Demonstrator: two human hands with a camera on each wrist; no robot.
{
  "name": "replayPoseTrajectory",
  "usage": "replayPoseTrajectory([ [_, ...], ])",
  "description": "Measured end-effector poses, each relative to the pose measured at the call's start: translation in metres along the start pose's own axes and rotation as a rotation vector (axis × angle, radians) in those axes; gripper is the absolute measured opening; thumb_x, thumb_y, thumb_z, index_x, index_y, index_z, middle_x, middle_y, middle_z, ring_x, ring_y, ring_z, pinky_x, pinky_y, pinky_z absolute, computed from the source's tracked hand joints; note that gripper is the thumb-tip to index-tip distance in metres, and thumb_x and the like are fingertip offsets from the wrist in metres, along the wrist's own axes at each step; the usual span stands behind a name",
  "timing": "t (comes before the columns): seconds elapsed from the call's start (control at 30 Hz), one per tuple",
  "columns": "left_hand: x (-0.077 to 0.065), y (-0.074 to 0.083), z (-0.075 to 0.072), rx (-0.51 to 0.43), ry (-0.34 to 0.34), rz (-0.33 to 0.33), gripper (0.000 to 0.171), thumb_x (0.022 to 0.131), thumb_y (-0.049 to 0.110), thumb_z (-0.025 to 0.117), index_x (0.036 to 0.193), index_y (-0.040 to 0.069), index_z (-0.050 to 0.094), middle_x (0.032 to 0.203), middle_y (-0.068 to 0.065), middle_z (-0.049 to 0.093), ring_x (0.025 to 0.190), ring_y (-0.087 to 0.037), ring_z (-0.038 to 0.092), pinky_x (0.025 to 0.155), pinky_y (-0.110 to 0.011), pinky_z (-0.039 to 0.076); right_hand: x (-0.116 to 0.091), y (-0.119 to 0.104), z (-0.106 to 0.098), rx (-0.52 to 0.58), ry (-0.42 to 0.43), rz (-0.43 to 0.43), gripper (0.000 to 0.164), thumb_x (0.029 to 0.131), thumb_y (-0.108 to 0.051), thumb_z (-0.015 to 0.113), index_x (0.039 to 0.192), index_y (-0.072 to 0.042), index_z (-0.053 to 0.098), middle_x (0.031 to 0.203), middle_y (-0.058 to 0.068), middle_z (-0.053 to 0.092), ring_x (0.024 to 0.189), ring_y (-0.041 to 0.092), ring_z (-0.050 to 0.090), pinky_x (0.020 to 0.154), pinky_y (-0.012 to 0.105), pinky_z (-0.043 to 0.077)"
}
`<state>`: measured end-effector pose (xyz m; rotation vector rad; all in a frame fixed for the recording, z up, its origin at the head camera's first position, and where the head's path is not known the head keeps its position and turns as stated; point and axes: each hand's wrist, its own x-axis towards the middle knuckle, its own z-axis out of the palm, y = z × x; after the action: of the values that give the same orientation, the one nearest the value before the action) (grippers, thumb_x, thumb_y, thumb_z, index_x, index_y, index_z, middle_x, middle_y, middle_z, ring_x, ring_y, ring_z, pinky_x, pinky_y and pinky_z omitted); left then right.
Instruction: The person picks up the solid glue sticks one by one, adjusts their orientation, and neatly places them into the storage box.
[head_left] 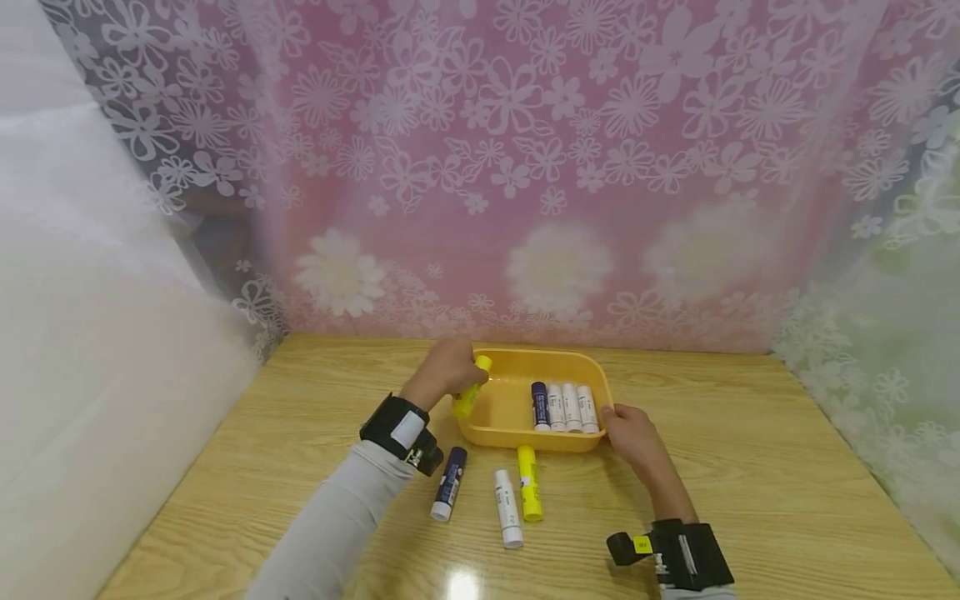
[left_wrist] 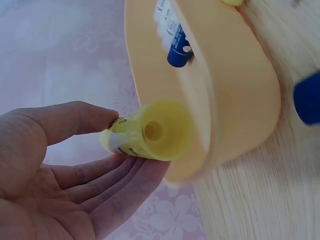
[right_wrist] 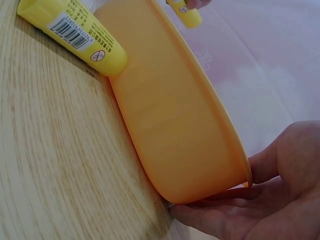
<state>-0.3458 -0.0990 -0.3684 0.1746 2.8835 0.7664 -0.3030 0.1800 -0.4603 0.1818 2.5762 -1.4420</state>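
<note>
My left hand [head_left: 448, 368] pinches a yellow glue stick [left_wrist: 150, 131] between thumb and fingers, held tilted over the left end of a yellow plastic tray [head_left: 517, 357]. The right hand [head_left: 634, 433] grips the tray's near right corner, thumb at the rim and fingers beneath it in the right wrist view. Inside the tray, at its right side, a dark blue glue stick [head_left: 540, 406] lies in a row with three white glue sticks [head_left: 572, 408].
In front of the tray lie a dark blue glue stick [head_left: 449, 483], a white glue stick [head_left: 507, 508] and another yellow glue stick [head_left: 529, 483], its end by the tray wall. A flowered curtain [head_left: 450, 208] hangs behind the wooden table [head_left: 300, 400].
</note>
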Motion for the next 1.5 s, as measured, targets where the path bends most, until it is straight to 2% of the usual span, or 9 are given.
replayPoseTrajectory([
  [0.2,0.005,0.011,0.008,-0.064,-0.008,-0.035,0.023,0.090,0.017,0.076,0.099,-0.002,0.067,0.080,-0.010,0.063,0.070,-0.027,0.070,0.065,-0.033,0.062,0.000,0.000,0.001,0.001,-0.005,-0.004,0.053,0.110,-0.026,0.033,0.145,0.012,0.044,0.138,0.029,0.054,0.121,0.036,0.055,0.103,0.054,0.047],
  [0.3,0.007,0.013,0.011,-0.076,0.000,-0.048,0.026,0.089,0.016,0.077,0.104,-0.001,0.065,0.082,-0.011,0.063,0.071,-0.028,0.071,0.064,-0.032,0.061,0.000,-0.001,0.001,0.003,-0.008,-0.014,0.053,0.109,-0.026,0.033,0.144,0.013,0.045,0.137,0.030,0.055,0.120,0.036,0.056,0.101,0.052,0.049],
  [0.5,0.014,0.016,0.017,-0.118,0.012,-0.050,0.025,0.088,0.013,0.078,0.102,-0.004,0.066,0.087,-0.014,0.064,0.074,-0.032,0.073,0.066,-0.037,0.062,0.001,-0.001,-0.001,-0.019,0.001,-0.010,0.053,0.110,-0.026,0.032,0.143,0.012,0.046,0.136,0.029,0.056,0.117,0.035,0.055,0.100,0.051,0.049],
  [0.7,0.020,0.018,0.026,-0.140,0.011,-0.069,0.040,0.086,0.010,0.080,0.119,-0.003,0.061,0.098,-0.016,0.064,0.071,-0.028,0.070,0.063,-0.037,0.062,0.001,-0.002,0.000,0.001,-0.007,-0.007,0.053,0.110,-0.024,0.032,0.145,0.014,0.043,0.137,0.030,0.054,0.120,0.036,0.055,0.101,0.052,0.049],
  [0.83,0.022,0.018,0.030,-0.146,-0.003,-0.095,0.039,0.086,0.011,0.080,0.116,-0.004,0.060,0.095,-0.016,0.063,0.066,-0.027,0.070,0.062,-0.037,0.062,0.000,-0.003,0.000,-0.001,-0.009,-0.006,0.053,0.109,-0.025,0.032,0.144,0.013,0.044,0.136,0.029,0.055,0.117,0.035,0.056,0.100,0.051,0.050],
  [1.13,0.026,0.021,0.040,-0.170,-0.030,-0.123,0.031,0.087,0.013,0.078,0.106,-0.005,0.062,0.086,-0.014,0.061,0.073,-0.032,0.073,0.069,-0.039,0.063,0.004,-0.002,0.000,-0.021,-0.008,0.007,0.054,0.109,-0.027,0.032,0.145,0.012,0.044,0.136,0.027,0.056,0.116,0.034,0.055,0.101,0.052,0.048],
  [1.5,0.022,0.030,0.053,-0.183,-0.009,-0.145,0.031,0.088,0.013,0.078,0.107,0.000,0.056,0.087,-0.012,0.058,0.075,-0.030,0.070,0.069,-0.037,0.063,0.001,-0.001,-0.001,-0.020,-0.007,0.004,0.054,0.109,-0.025,0.032,0.144,0.014,0.043,0.137,0.030,0.055,0.119,0.035,0.055,0.101,0.052,0.049],
])
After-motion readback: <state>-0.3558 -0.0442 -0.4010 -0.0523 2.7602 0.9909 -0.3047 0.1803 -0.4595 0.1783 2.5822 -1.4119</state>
